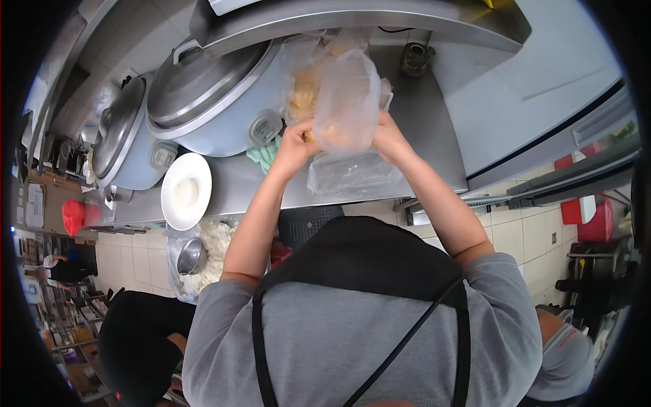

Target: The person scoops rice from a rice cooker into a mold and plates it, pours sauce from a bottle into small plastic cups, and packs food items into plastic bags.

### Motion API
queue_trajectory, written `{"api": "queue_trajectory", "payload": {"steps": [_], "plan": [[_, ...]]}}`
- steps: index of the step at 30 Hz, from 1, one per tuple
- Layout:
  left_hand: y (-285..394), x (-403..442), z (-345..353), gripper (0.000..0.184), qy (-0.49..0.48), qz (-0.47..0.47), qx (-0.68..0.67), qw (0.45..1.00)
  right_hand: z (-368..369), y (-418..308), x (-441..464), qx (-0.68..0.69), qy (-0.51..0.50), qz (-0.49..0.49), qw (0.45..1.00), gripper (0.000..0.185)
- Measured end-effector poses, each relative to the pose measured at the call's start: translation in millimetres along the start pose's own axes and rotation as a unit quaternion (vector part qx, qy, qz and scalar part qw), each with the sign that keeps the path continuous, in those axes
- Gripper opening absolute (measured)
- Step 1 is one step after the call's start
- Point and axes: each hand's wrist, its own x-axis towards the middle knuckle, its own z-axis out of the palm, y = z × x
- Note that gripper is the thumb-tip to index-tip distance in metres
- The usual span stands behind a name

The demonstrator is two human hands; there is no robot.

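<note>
Between my two hands stands a clear plastic bag (pixel 349 95), its mouth spread wide toward me. My left hand (pixel 296 146) pinches the bag's left side, and my right hand (pixel 390 139) grips its right edge. Behind it and to the left lies another clear bag with yellowish chip-like pieces (pixel 302 98). Below my hands, a flat clear plastic bag (pixel 352 175) rests on the steel counter (pixel 434 136). A green cloth (pixel 263 157) lies left of my left hand. What the spread bag holds, if anything, is hard to make out.
Two large lidded cookers (pixel 210 95) (pixel 125 136) stand on the left. Near them is a white plate (pixel 186 220) with a round white mound. Below sits a bag of white rice-like food (pixel 217 247) with a metal bowl (pixel 192 256). A glass jar (pixel 415 60) stands at the back; other people are nearby.
</note>
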Motion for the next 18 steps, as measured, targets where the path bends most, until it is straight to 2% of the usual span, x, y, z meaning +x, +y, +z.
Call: {"api": "queue_trajectory", "payload": {"steps": [2, 3, 4, 5, 6, 7, 9, 11, 12, 13, 14, 15, 16, 17, 18], "plan": [[-15, 4, -4, 0.032, 0.016, -0.015, -0.034, 0.999, 7, -4, 0, -0.086, 0.013, -0.006, 0.996, 0.019], [-23, 6, -4, 0.030, 0.055, -0.033, -0.097, 0.993, 11, -9, -2, -0.086, 0.013, -0.005, 0.996, 0.019], [-29, 8, -5, 0.028, 0.093, -0.050, -0.159, 0.982, 15, -17, -5, -0.242, -0.009, -0.126, 0.962, 0.022], [-33, 9, -9, 0.028, 0.094, -0.051, -0.159, 0.981, 19, -21, -9, -0.388, -0.030, -0.242, 0.889, 0.026], [-22, 9, -10, 0.025, 0.099, -0.047, -0.172, 0.979, 21, -22, -12, -0.388, -0.030, -0.241, 0.889, 0.026], [-16, 9, -11, 0.022, 0.105, -0.044, -0.184, 0.976, 22, -21, -15, -0.483, -0.006, -0.320, 0.815, 0.030], [-23, 10, -17, 0.025, 0.085, -0.063, -0.210, 0.972, 22, -19, -16, -0.568, 0.017, -0.390, 0.725, 0.035], [-27, 11, -18, 0.027, 0.063, -0.080, -0.236, 0.966, 18, -17, -12, -0.540, 0.017, -0.362, 0.759, 0.040], [-23, 12, -14, 0.028, 0.061, -0.074, -0.253, 0.963, 18, -20, -13, -0.540, 0.017, -0.361, 0.760, 0.040], [-17, 13, -11, 0.029, 0.060, -0.069, -0.269, 0.959, 19, -26, -15, -0.458, 0.008, -0.249, 0.853, 0.040], [-9, 10, -9, 0.029, 0.059, -0.070, -0.269, 0.959, 20, -29, -16, -0.363, -0.002, -0.130, 0.923, 0.039], [1, 5, -6, 0.030, 0.028, -0.040, -0.182, 0.982, 17, -23, -13, -0.362, 0.000, -0.129, 0.923, 0.039], [6, 3, -3, 0.031, -0.005, -0.009, -0.094, 0.995, 11, -14, -7, -0.278, 0.007, -0.096, 0.956, 0.037], [4, 3, -3, 0.031, -0.006, -0.011, -0.096, 0.995, 6, -9, -3, -0.191, 0.014, -0.062, 0.979, 0.035], [3, 4, -5, 0.031, -0.036, -0.037, -0.099, 0.994, 5, -11, -2, -0.191, 0.015, -0.061, 0.980, 0.035]]}}
